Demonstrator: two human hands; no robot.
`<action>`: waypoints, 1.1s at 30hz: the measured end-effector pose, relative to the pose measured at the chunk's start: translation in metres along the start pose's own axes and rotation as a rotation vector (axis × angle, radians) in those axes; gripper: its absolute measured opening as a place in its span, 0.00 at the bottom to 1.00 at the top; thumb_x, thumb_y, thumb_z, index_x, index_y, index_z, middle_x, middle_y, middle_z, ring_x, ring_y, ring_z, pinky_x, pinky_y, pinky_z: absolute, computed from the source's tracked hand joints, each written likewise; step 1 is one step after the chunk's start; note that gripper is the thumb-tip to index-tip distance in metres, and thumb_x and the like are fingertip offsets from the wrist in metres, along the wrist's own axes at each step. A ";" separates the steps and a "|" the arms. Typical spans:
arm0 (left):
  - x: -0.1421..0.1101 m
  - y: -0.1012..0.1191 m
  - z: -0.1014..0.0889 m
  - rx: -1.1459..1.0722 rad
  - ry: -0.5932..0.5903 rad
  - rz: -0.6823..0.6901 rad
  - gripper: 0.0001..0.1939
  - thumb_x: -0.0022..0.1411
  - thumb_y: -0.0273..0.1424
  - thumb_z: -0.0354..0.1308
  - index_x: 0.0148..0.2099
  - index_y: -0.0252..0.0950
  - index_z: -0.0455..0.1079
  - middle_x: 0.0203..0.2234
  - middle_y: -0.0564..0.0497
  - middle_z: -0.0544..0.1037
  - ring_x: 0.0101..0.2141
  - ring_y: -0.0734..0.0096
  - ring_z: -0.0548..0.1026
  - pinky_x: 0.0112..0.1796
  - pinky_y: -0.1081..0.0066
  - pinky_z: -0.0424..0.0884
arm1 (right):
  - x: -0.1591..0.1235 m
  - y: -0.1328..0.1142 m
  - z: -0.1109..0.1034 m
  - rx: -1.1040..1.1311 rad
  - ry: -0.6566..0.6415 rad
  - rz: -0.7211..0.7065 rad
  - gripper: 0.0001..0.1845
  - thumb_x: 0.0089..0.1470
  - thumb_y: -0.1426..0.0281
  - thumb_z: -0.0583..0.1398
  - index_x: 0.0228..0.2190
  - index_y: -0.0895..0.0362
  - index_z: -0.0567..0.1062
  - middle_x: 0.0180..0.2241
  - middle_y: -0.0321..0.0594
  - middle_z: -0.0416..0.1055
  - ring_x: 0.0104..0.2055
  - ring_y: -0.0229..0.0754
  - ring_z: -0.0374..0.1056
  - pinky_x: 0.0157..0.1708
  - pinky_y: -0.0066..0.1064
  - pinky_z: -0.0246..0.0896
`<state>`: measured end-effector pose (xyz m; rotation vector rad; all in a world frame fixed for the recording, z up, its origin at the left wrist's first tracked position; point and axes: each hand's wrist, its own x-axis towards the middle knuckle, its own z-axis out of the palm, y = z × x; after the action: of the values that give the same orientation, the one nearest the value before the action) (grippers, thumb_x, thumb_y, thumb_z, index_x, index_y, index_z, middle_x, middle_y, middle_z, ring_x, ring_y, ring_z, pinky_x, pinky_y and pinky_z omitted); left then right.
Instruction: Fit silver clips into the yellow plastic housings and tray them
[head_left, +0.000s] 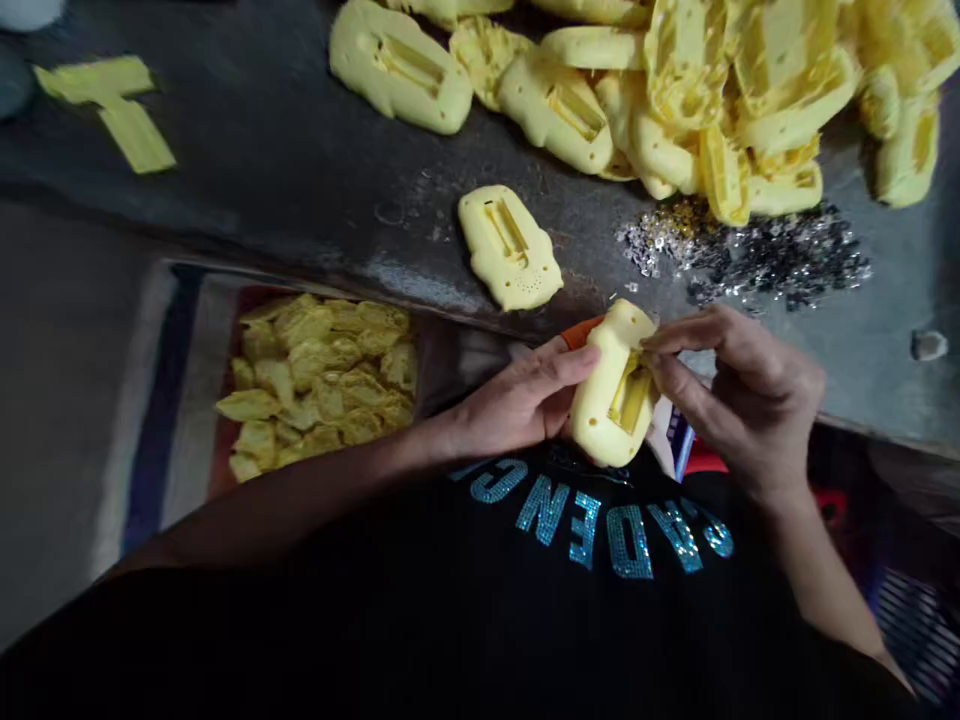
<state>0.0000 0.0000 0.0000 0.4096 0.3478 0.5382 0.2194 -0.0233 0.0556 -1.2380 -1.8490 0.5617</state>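
The left hand (517, 402) grips a yellow casing (597, 425), seemingly steadying its slot (634, 398) for the right hand (757, 385), whose grasp is unclear.

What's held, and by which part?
A yellow shell, by its left side in the left hand, thumb on top. The right hand is at its slot; whether it pinches anything can't be told.

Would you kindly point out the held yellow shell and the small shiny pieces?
Held yellow shell (602, 392): head view, on its outer face.
Small shiny pieces (757, 252): head view, middle of the heap.
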 end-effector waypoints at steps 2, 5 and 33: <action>-0.001 -0.001 -0.002 0.019 -0.020 0.006 0.32 0.75 0.52 0.69 0.73 0.46 0.72 0.66 0.42 0.83 0.56 0.50 0.87 0.40 0.67 0.86 | 0.000 -0.001 0.001 -0.060 0.013 -0.031 0.08 0.67 0.76 0.70 0.41 0.49 0.83 0.37 0.34 0.85 0.38 0.44 0.80 0.41 0.41 0.70; -0.001 -0.001 -0.004 0.043 -0.038 0.006 0.33 0.75 0.54 0.68 0.75 0.49 0.71 0.66 0.43 0.83 0.55 0.49 0.87 0.37 0.67 0.86 | -0.001 -0.002 0.002 -0.163 0.017 -0.077 0.09 0.68 0.76 0.69 0.42 0.49 0.83 0.37 0.35 0.86 0.37 0.45 0.80 0.41 0.42 0.70; -0.006 0.001 0.002 0.063 -0.068 0.019 0.43 0.72 0.57 0.70 0.80 0.47 0.64 0.65 0.36 0.82 0.54 0.43 0.87 0.33 0.66 0.87 | -0.023 -0.011 -0.005 -0.535 0.010 -0.295 0.18 0.69 0.76 0.69 0.57 0.49 0.83 0.49 0.44 0.88 0.41 0.51 0.77 0.43 0.48 0.61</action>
<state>-0.0042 -0.0032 0.0029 0.4913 0.2960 0.5316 0.2219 -0.0489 0.0577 -1.2533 -2.2021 -0.1139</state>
